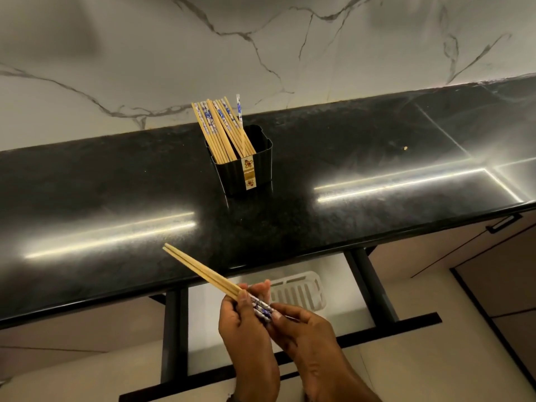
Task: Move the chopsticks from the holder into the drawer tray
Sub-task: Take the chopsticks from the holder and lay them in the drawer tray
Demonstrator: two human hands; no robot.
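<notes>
A: Where are the chopsticks?

B: A pair of chopsticks (203, 274) is held in both hands, over the front edge of the black table (116, 184). Their plain tips point up and to the left across the table; the blue-and-white patterned ends are buried in the hands. More chopsticks (223, 126) stand leaning in the black holder (246, 166) farther back on the table, near the marble wall (261, 47).

A: How are the hands set?

B: The left hand (246, 329) comes up from below, fingers curled round the patterned ends, thumb laid along the sticks; its grip is closed on the pair. The right hand (307, 332) reaches in from the lower right, back of the hand upward, and its fingertips (275, 313) pinch the same patterned ends, so that grip is closed on them too. The two hands touch around the sticks.

A: And the drawer?

B: The drawer (391, 285) stands pulled out below the table edge, straight under the hands. A white slotted tray (301, 291) lies inside it, just behind the hands, partly hidden by the fingers.
</notes>
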